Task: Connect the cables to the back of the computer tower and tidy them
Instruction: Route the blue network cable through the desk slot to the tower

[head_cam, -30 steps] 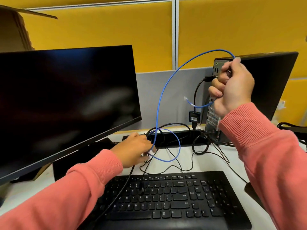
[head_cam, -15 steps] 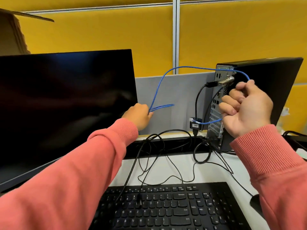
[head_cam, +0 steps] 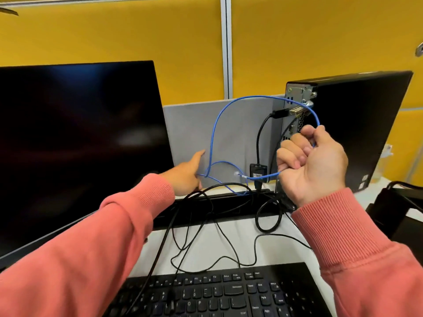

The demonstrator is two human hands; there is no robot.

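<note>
A black computer tower (head_cam: 357,124) stands at the right with its rear ports facing left. A black cable (head_cam: 259,136) is plugged into its upper back. A thin blue cable (head_cam: 214,129) arcs from my right hand (head_cam: 313,165) up past the tower's back and down to my left hand (head_cam: 187,175). My right hand is fisted around the blue cable beside the tower's back; the cable's clear plug end (head_cam: 239,174) sticks out to the left. My left hand pinches the blue cable low against the grey panel, index finger extended.
A dark monitor (head_cam: 75,143) fills the left. A black keyboard (head_cam: 219,294) lies at the front. Loose black cables (head_cam: 206,229) tangle on the white desk between keyboard and tower. A grey divider (head_cam: 233,138) and yellow partition (head_cam: 137,42) stand behind. A black object (head_cam: 398,209) sits far right.
My left hand rose from the desk with the blue cable, then dropped lower along the grey panel. My right hand came down from the tower's top to mid-height.
</note>
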